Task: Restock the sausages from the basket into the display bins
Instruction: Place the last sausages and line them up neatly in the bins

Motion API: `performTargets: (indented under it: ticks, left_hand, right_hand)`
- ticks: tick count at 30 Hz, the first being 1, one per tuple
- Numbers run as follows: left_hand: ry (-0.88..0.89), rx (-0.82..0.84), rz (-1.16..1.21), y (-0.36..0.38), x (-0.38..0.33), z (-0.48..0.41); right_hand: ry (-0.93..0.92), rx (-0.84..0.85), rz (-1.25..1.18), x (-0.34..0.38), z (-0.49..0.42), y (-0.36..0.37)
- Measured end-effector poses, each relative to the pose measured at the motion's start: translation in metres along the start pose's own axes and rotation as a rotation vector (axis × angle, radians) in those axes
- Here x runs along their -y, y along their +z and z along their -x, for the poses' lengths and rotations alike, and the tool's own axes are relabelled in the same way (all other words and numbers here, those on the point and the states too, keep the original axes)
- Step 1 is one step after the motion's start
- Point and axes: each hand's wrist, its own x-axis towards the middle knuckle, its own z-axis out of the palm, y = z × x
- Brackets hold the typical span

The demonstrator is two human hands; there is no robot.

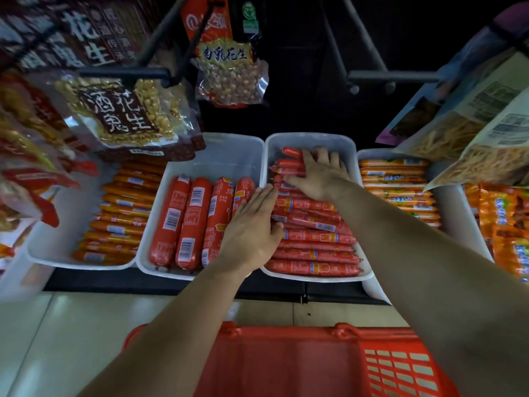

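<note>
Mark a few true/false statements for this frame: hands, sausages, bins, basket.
1. The right hand rests on the thin red sausages near the back of their bin. True.
2. The thick red sausages lie in the neighbouring bin to the left. True.
3. The left hand grips a thick sausage. False: its fingers lie straight and flat, holding nothing.
4. The neighbouring bin is packed to its back wall. False: its back part is bare.
5. The basket stands among the bins. False: it is below them, at the frame's bottom edge, nearer the person.
</note>
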Motion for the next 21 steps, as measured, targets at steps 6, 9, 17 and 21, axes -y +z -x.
performTargets:
  ticks: [6, 9, 17, 21]
  left_hand:
    - [0.019, -0.031, 0.018, 0.005, -0.001, 0.003]
    - [-0.010, -0.042, 0.089, 0.006, 0.001, 0.001]
    - [0.012, -0.050, 0.077, 0.009, 0.004, 0.004]
    - [0.014, -0.059, 0.080, 0.009, 0.004, 0.005]
  right_hand:
    - [-0.071, -0.001, -0.025, -0.007, -0.001, -0.002]
    - [-0.188, -0.022, 0.048, -0.002, 0.008, 0.008]
    - [-0.122, 0.067, 0.052, 0.000, 0.007, 0.008]
    - [-0.211, -0.041, -0.007, -0.007, 0.014, 0.005]
